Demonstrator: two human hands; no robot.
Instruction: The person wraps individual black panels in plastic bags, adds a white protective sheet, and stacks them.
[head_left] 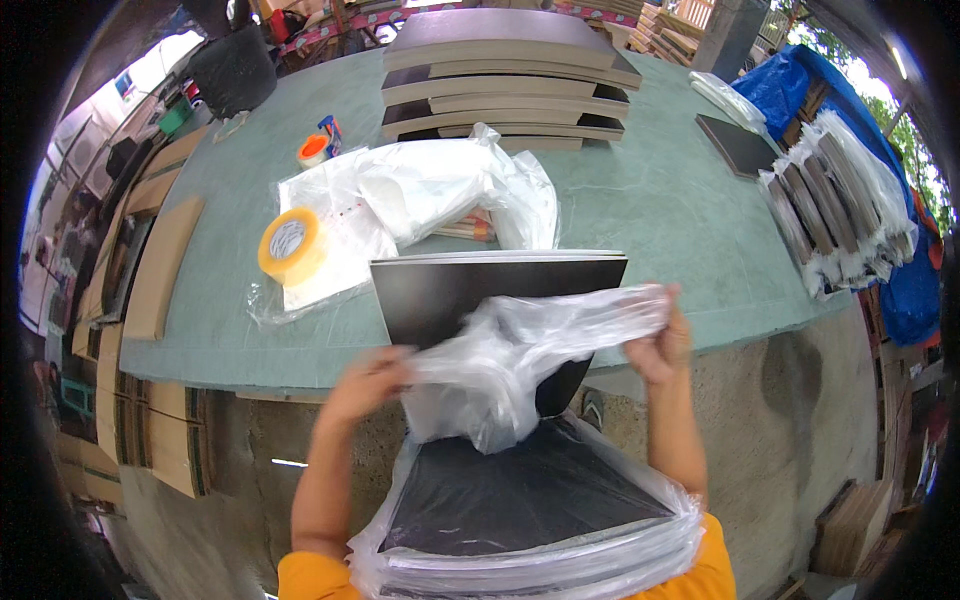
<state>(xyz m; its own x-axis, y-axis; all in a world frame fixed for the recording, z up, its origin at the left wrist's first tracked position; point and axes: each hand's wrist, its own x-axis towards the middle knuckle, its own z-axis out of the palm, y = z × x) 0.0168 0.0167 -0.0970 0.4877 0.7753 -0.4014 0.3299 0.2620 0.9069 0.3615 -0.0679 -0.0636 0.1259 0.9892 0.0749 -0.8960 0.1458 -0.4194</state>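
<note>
Pinching the plastic point(500, 370) at its right end with the right hand point(660, 340), apparently at its left with the blurred left hand point(376, 382). Spread between both, before the black panel point(425, 290), beyond the wrapped stack point(520, 490). Farther, on the table point(680, 240): tape point(293, 270) at left, boards point(510, 60) at far centre, wrapped boards point(835, 205) at right.
</note>
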